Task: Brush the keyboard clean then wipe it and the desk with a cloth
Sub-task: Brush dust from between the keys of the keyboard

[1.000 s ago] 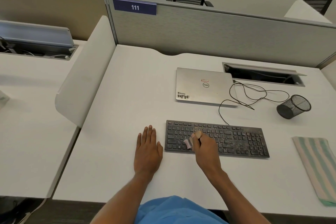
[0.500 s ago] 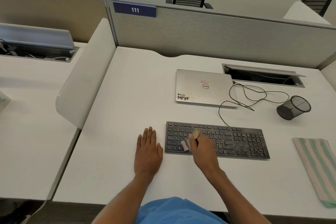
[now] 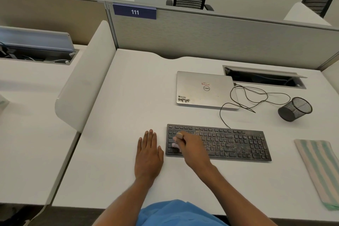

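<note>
Keyboard cleaning at a white counter, head view. Clock directions take the keyboard as dial centre, with 12 o'clock pointing away from the person.

Black keyboard lies flat near the counter's front edge, its long side roughly parallel to that edge. Pale specks cover the keys, thickest over the middle and right-hand blocks.

Right hand reaches over the keyboard's left end, fingers curled round a small pinkish brush. The brush sits over the keys near the lower left corner; it is blurred and its bristles cannot be made out.

Left hand rests flat on the counter just beside the keyboard at 9 o'clock. It is palm down, fingers straight and pressed together, thumb slightly apart, and it does not touch the keyboard.

Striped cloth, green and off-white, lies flat at 3 o'clock, well apart from the keyboard, one end reaching the counter's front edge.

Closed silver laptop lies at 12 o'clock, near but clear of the keyboard. Thin black cable runs in loose loops from the keyboard's back edge past the laptop's right side.

Black mesh cup lies on its side at 2 o'clock. Open cable hatch is set in the counter at 1 o'clock, beyond the laptop. Grey partition bearing a blue label reading 111 closes the far edge.
</note>
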Available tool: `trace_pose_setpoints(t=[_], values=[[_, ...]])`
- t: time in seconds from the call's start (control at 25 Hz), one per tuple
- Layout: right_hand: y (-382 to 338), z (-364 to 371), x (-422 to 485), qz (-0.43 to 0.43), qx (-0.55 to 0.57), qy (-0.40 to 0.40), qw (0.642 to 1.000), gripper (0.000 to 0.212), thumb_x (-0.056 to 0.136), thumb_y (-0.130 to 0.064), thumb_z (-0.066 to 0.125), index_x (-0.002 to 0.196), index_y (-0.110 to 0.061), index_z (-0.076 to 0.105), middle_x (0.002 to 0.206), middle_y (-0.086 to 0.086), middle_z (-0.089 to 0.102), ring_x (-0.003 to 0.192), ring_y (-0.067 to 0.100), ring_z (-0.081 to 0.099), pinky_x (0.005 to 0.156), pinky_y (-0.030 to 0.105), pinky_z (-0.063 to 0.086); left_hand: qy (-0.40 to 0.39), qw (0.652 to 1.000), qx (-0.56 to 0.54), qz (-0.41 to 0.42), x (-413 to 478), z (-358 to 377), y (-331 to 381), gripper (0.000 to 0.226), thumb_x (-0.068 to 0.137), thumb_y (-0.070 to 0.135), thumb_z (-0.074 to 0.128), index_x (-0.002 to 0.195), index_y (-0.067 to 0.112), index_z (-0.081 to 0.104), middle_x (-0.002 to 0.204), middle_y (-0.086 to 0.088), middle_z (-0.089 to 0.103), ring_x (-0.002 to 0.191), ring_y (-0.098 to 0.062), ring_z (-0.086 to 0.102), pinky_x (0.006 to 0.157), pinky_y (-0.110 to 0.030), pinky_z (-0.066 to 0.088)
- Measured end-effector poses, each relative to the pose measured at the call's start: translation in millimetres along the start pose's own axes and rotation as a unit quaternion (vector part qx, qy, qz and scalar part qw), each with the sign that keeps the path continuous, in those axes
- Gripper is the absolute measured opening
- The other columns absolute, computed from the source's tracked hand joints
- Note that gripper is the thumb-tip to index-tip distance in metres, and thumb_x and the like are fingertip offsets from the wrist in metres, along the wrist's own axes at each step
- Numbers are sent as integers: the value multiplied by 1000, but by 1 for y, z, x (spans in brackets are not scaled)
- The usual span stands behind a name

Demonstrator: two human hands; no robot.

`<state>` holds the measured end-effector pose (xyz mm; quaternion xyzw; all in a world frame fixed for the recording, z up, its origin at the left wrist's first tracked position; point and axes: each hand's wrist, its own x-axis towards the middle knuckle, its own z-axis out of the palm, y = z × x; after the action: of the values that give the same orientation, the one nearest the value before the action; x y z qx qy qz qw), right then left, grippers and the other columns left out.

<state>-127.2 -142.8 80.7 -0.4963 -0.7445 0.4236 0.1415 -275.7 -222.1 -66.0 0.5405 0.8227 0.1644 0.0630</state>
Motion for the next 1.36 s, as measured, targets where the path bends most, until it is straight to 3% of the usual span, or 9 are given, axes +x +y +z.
trace_pose_setpoints(t=[0.12,0.28,0.4,0.56,0.84,1.0,1.08,1.2,1.36], values=[[-12,13,9,-21,-95,-25,995,19,103,-31,52,95,-23,68,101,-5,77,97,12,73,83,38,58,-2,1000,7,-3,0,-1,0,62,103,31,35,158,4,44,168,-12,37,158,-25,31,129,-43,12],[7,-4,8,50,-77,-16,996,24,104,-21,48,92,-26,68,99,-7,75,87,3,73,63,18,50,-5,1000,-5,-4,1,-2,0,62,103,31,34,158,4,43,169,-11,36,159,-24,29,130,-43,12],[32,-30,3,101,-81,19,991,30,103,-21,49,80,-34,63,91,-5,73,84,8,75,75,28,61,-2,1000,-8,1,1,-1,0,62,103,31,35,157,4,45,168,-11,37,158,-24,30,130,-44,14],[25,-33,5,87,-135,52,986,25,104,-21,48,104,-21,72,107,-7,76,98,9,72,86,34,57,-5,1000,-8,-1,1,0,-1,63,102,32,34,157,4,45,168,-11,37,158,-24,30,129,-44,14],[4,-17,-2,47,-24,-31,998,33,104,-17,51,77,-32,61,93,-4,74,84,3,75,84,40,60,-9,1000,-7,1,1,-2,0,63,103,33,32,158,5,44,169,-11,36,158,-24,30,129,-43,12],[16,-49,-1,115,-3,17,993,24,105,-8,49,90,3,65,93,9,70,68,-9,68,63,4,49,-3,1000,-10,2,2,-2,-1,63,103,33,33,156,4,46,167,-12,38,157,-25,32,130,-43,12],[19,-62,4,112,-12,32,993,26,106,-12,50,84,-4,62,84,-4,65,64,-20,61,62,2,48,5,1000,-11,5,2,-1,-1,62,103,33,33,156,4,47,167,-12,39,157,-25,33,130,-43,13],[16,-78,18,86,-24,66,994,28,105,-12,52,88,9,59,81,-3,62,65,-22,57,57,-1,43,4,1000,-9,1,2,0,-1,62,103,32,35,158,5,44,169,-11,36,159,-24,28,130,-43,12],[3,-87,47,55,-9,98,994,26,104,-14,55,93,8,61,83,-1,63,68,0,60,53,0,39,-3,1000,-6,-4,2,0,-1,63,104,32,33,160,5,41,170,-10,33,160,-24,25,131,-45,14]])
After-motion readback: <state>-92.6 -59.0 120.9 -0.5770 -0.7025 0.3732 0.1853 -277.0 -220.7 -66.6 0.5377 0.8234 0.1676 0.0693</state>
